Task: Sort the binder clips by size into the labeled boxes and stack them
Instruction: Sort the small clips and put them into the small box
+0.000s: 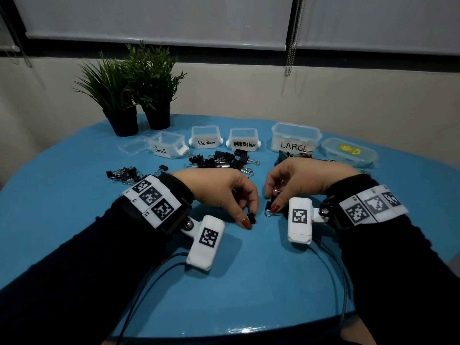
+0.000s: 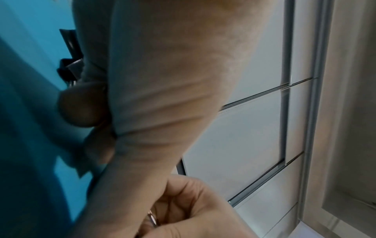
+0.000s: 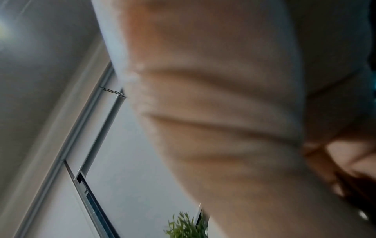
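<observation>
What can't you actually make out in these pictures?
- Head view: how many clips the right hand holds; fingers and the wrist camera cover them.
- Right wrist view: blurred palm fills it; no clip shows.
- Left wrist view: the left hand hides most of its clip.

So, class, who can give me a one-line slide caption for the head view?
Left hand pinching a small binder clip, right hand holding a larger clip, before four labelled boxes.

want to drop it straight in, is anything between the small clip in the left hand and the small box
Nothing visible blocks it. The small binder clip has bare blue table toward the Small box; the medium clip pile lies right of that line.
</observation>
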A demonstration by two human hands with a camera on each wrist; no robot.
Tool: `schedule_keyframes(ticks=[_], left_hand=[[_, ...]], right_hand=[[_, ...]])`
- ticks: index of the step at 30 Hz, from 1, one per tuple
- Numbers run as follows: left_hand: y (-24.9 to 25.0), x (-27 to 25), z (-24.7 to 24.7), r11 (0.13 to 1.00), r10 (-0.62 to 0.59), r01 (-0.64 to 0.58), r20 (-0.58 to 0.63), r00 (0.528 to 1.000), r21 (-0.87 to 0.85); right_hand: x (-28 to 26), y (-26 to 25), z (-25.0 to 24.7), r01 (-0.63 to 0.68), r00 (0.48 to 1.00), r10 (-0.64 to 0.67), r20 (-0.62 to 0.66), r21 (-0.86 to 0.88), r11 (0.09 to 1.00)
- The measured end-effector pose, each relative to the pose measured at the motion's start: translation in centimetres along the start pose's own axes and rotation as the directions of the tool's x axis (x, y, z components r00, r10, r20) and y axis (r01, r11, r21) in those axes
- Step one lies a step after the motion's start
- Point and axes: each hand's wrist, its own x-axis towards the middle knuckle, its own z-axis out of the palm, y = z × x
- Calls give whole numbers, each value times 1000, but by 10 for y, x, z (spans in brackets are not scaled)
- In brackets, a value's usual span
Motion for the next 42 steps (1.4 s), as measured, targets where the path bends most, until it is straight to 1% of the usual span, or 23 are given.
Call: schedule_keyframes(ticks=[3,5,7,10,12,15,17,18,20,22,23,25,27,29,33,38,42], left_hand=[[-4,6,1,999,1,3,-124,992,35],[-8,9,0,997,-10,27,-230,973,71],[-11,13,-1,993,-45,76,-324,945,85],[-15,16,-4,985,-148,171,-394,907,24],[-19,17,-5,976,-217,208,-403,889,-68],[-23,16,-10,961,-264,205,-411,872,-183],[-23,15,-11,957,-279,216,-425,861,-192],[-23,14,-11,957,-283,223,-429,858,-186],[-23,12,-11,962,-274,238,-435,857,-138],[-25,12,-11,966,-251,252,-451,856,-60],[-26,12,-11,968,-237,250,-460,855,-34],[-28,12,-10,973,-211,231,-470,857,-15],[-29,13,-10,978,-186,207,-451,873,-3],[-28,13,-10,981,-167,192,-438,883,13],[-29,15,-9,981,-167,195,-456,874,15],[-30,13,-11,980,-182,197,-450,874,-16],[-29,13,-11,979,-173,203,-461,870,15]], right_hand=[[6,-4,6,59,998,-60,21,34,998],[11,-4,9,92,996,-93,17,64,994],[17,-3,13,112,994,-111,-19,93,989],[30,-3,20,157,983,-138,-123,163,974],[36,-5,26,185,970,-131,-204,273,944],[38,-9,27,233,940,-95,-327,414,880],[38,-6,21,237,919,-56,-389,433,870],[37,-4,17,213,917,-33,-398,418,883],[35,2,11,119,934,4,-358,322,939],[33,6,10,50,962,6,-275,197,979],[33,6,11,40,971,3,-240,174,984],[33,5,13,40,980,-2,-201,189,981],[34,3,16,44,983,-8,-182,192,980],[34,0,18,42,985,-10,-175,177,983],[35,-3,18,33,981,-5,-195,139,990],[33,-3,18,51,975,-19,-223,137,989],[36,-6,20,73,963,-35,-268,136,988]])
